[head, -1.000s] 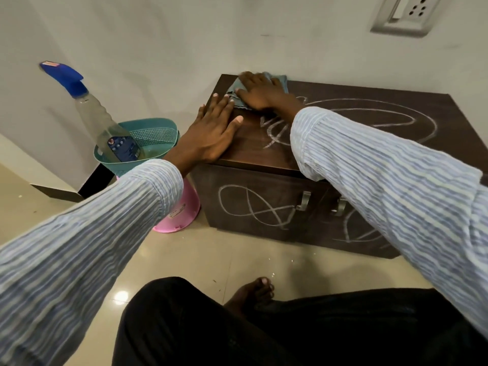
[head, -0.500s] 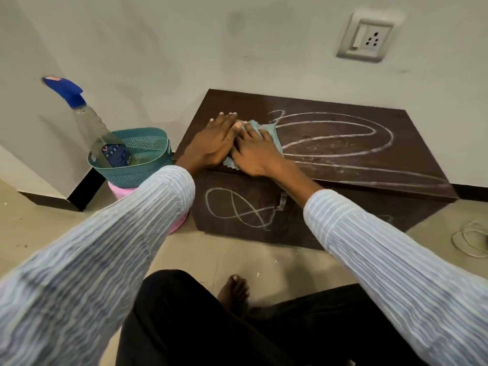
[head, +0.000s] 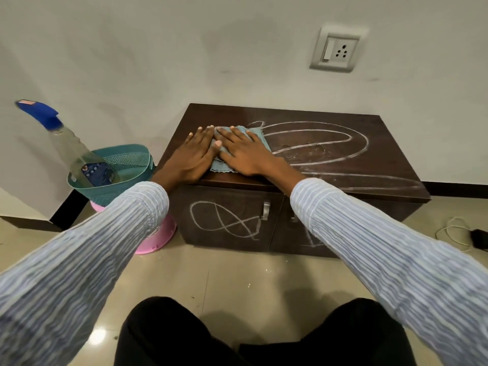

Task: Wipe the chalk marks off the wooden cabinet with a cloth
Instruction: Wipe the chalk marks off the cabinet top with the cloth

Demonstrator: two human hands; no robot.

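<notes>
On top of the wooden cabinet (head: 303,154), left end, both hands lie spread flat: right hand (head: 244,151) presses the cloth (head: 239,147), left hand (head: 194,154) beside it. Dry rubbing may just smear the chalk marks (head: 317,143).

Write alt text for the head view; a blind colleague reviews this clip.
Both hands, left hand and right hand, press a blue cloth flat on a dark wooden cabinet still covered in chalk marks. A spray bottle stands in a teal basket at left.
</notes>
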